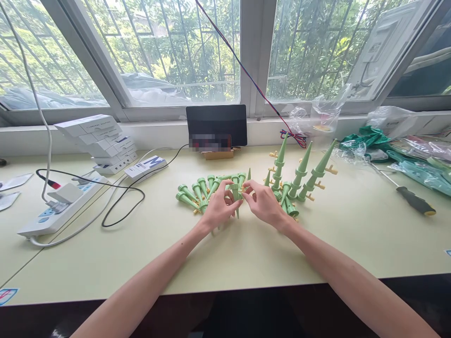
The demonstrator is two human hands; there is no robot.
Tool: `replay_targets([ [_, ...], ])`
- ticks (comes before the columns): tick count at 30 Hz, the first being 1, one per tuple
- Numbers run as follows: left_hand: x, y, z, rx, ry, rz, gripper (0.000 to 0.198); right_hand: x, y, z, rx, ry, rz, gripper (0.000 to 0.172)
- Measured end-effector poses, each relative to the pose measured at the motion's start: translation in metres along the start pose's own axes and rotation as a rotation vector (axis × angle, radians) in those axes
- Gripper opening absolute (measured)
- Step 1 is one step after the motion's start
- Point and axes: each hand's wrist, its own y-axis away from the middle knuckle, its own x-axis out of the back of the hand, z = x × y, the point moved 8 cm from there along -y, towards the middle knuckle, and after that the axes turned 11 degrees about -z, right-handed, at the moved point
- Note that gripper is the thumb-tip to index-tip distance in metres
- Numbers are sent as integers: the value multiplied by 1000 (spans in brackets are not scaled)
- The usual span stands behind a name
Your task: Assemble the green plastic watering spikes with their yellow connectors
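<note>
A green plant watering spike (236,193) is held upright, tip down, between the thumb and fingers of my left hand (221,205). At its side, the fingertips of my right hand (263,203) close on its small yellow valve, which they mostly cover. Just behind and left of my left hand lies a pile of similar green spikes (198,188) with yellow valves. To the right of my right hand, stacks of spikes (299,173) stand fitted into one another with tips up. A few more lie at their foot.
At the back stands a dark tablet (216,123). White boxes (102,141) and a power strip (63,206) with cables occupy the left. On the right are a screwdriver (416,200), green bundles (373,143) and clear plastic bags (329,115). The table's front edge runs below my forearms.
</note>
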Motion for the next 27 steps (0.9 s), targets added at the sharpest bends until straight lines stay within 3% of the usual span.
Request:
replay_targets([
  [21, 5, 0, 5, -51, -81, 76, 42, 2, 0, 3, 17, -65, 48, 9],
  [27, 6, -1, 1, -32, -17, 55, 43, 9, 4, 2, -37, -208, 101, 13],
])
